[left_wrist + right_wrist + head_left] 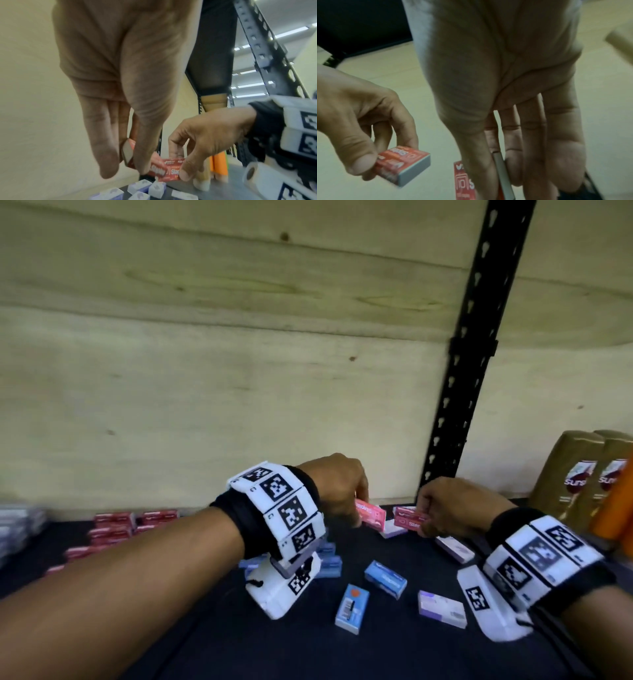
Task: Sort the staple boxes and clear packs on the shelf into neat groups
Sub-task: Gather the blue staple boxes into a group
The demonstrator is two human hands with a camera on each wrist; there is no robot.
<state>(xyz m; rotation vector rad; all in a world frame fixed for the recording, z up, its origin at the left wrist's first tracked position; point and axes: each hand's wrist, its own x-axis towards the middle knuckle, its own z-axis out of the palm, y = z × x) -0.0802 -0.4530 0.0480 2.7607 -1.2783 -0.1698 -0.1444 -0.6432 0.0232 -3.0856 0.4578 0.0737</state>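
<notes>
Each hand holds one small red staple box up in the air, above the back of the dark shelf (pixel 394 645). The left hand (pixel 337 486) pinches its red staple box (pixel 370 514) between the thumb and fingers. The right hand (pixel 452 506) pinches the other red staple box (pixel 409 520) the same way, thumb on one side and fingers on the other. The two boxes are close, and I cannot tell if they touch.

Under the hands, loose boxes lie flat on the shelf. Two blue staple boxes (pixel 385 578) lie in the middle, one of them (pixel 352 607) nearer the front. Three pale purple boxes lie around them: one near the front (pixel 442 607), one under the right hand (pixel 455 548), and one between the hands (pixel 392 529). More blue boxes (pixel 329 563) sit behind the left wrist.

On the left side, a group of red staple boxes (pixel 114 529) stands in rows near the wall. Far left, some clear packs (pixel 17 523) look blurry.

On the right stand two gold shampoo bottles (pixel 575 477) and an orange bottle (pixel 620 508). A black metal post (pixel 466 371) rises behind the hands, in front of the wooden wall (pixel 205 371).
</notes>
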